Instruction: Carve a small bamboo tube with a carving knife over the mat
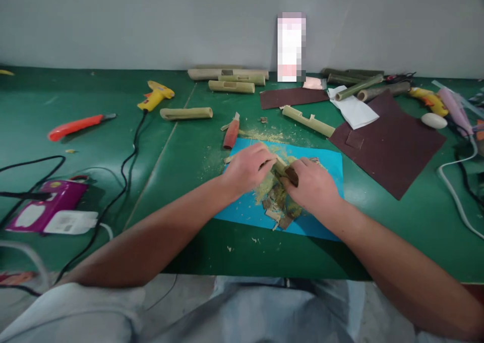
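Note:
Over a blue sheet [321,227], my left hand [251,167] is wrapped round a short piece of bamboo tube [280,166]; much of the piece is hidden by the fingers. My right hand [315,186] is closed on a small folded piece of brown sandpaper [292,175], which rests against the right part of the bamboo. Below the hands, yellowish dust and brown scraps [278,207] lie heaped on the sheet. Just beyond my left hand lies a small knife with a red handle [232,132].
A cut bamboo tube [308,122] and a large brown sandpaper sheet [397,141] lie to the right. More bamboo [231,87] sits along the wall. On the left are a yellow glue gun [154,98], an orange utility knife [77,127] and a purple power box [49,207] with cords.

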Action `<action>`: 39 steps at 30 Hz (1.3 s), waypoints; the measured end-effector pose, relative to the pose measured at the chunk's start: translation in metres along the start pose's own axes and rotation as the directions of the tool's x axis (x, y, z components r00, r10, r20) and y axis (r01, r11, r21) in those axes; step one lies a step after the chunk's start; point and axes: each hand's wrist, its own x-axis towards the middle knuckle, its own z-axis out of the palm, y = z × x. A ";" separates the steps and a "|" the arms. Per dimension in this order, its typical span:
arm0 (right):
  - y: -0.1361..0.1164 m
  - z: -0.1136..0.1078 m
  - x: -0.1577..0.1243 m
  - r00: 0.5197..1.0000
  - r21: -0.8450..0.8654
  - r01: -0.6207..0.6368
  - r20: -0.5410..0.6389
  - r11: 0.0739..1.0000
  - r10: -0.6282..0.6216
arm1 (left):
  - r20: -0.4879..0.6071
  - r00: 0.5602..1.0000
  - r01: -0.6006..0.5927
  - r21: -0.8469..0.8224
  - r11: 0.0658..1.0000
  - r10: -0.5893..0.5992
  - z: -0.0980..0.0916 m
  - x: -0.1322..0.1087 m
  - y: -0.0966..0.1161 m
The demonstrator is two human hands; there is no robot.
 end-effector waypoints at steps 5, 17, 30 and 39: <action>0.000 0.001 0.000 1.000 0.001 0.020 -0.014 1.000 -0.020 | 0.082 0.996 -0.037 -0.010 0.999 0.037 0.001 0.002 0.003; -0.001 0.000 0.000 1.000 0.014 0.006 -0.028 1.000 -0.006 | 0.032 0.999 0.009 0.037 0.999 -0.010 0.002 0.000 0.001; 0.003 0.001 0.003 1.000 0.071 -0.005 0.000 0.997 0.005 | 0.096 0.995 -0.003 -0.031 1.000 0.006 0.001 -0.001 0.003; 0.005 0.002 0.004 1.000 0.079 -0.003 -0.015 0.997 0.004 | 0.054 0.999 0.000 0.016 1.000 -0.001 0.001 -0.001 0.005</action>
